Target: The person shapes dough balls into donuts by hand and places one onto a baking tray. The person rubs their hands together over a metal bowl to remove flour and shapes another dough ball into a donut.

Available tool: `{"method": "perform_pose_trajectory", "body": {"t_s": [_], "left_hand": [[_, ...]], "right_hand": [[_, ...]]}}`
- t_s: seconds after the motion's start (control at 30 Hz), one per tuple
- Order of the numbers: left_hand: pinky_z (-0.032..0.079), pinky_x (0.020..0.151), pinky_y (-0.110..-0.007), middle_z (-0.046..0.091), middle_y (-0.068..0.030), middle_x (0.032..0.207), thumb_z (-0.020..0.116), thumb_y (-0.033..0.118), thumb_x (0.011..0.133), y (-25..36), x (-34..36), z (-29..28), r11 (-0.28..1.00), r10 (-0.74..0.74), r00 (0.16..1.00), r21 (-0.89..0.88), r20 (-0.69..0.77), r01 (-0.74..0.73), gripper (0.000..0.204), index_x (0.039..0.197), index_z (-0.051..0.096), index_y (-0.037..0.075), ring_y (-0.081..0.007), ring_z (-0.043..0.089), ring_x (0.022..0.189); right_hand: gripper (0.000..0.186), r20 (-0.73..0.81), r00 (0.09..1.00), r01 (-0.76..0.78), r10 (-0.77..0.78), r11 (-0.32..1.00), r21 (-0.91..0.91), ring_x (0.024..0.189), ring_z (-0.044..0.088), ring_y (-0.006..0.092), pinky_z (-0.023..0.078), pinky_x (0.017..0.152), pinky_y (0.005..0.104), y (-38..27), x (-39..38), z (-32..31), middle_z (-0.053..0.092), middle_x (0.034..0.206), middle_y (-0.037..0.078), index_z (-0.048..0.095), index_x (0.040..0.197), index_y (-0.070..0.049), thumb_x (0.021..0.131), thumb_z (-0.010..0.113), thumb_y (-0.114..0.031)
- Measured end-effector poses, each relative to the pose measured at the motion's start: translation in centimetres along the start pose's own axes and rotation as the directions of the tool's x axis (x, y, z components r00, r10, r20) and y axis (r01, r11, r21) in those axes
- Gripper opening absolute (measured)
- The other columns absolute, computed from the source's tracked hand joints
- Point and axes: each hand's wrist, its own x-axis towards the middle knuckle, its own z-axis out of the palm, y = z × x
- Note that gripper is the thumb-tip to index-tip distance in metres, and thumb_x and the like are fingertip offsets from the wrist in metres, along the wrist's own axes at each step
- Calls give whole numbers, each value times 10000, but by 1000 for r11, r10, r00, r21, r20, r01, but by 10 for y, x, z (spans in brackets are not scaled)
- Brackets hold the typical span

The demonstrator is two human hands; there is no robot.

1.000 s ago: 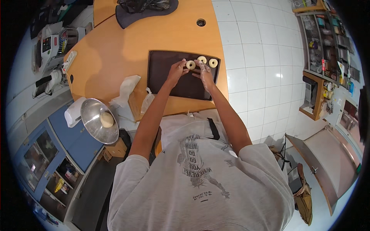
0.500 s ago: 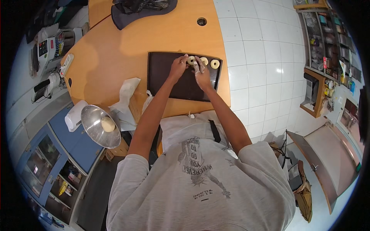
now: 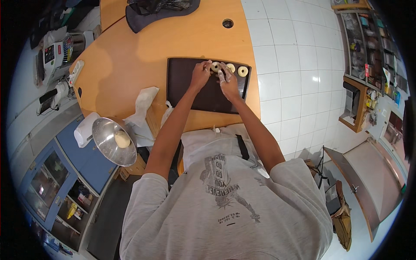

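Observation:
At the far edge of a dark baking tray (image 3: 179, 80), a pale dough ring (image 3: 215, 66) lies between my two hands. The fingertips of my left hand (image 3: 200, 76) close on its left side. My right hand (image 3: 229, 82), its fingers dusted with what looks like flour, bends round the right side of the same ring. Just beyond the right fingers sits a second dough ring (image 3: 232, 67), partly hidden by them. A third dough ring (image 3: 242, 71) rests near the tray's far right corner, untouched.
The tray sits on a wooden table (image 3: 130, 65) near its right edge. To my left, a steel bowl (image 3: 100, 138) holds a dough ball (image 3: 122, 139). Whitish paper or cloth (image 3: 145, 102) lies at the table's near edge. A dark bundle (image 3: 162, 13) lies at the back.
Both hands stay around the same dough ring, with only slight finger movement. The whole view has shifted a little.

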Motion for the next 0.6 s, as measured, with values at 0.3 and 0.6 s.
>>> {"method": "perform_pose_trajectory", "body": {"t_s": [0.3,0.6], "left_hand": [[571,760,-302,639,-100,1136,562,306,1083,-31,-37,-56,987,87,941,-103,-326,-127,359,1240,677,5,-156,689,882],[548,818,-330,678,-101,1114,621,200,1037,-98,-68,-136,966,215,777,13,-592,-257,262,1210,679,12,-188,652,956]], "right_hand": [[216,58,997,-51,48,997,50,970,689,165,575,818,310,-6,-40,-57,662,1096,115,622,1242,7,1043,544,-22],[168,-104,995,3,-13,996,-93,791,587,107,510,710,259,20,-75,-98,647,981,51,669,1169,-27,1007,626,-19]]}}
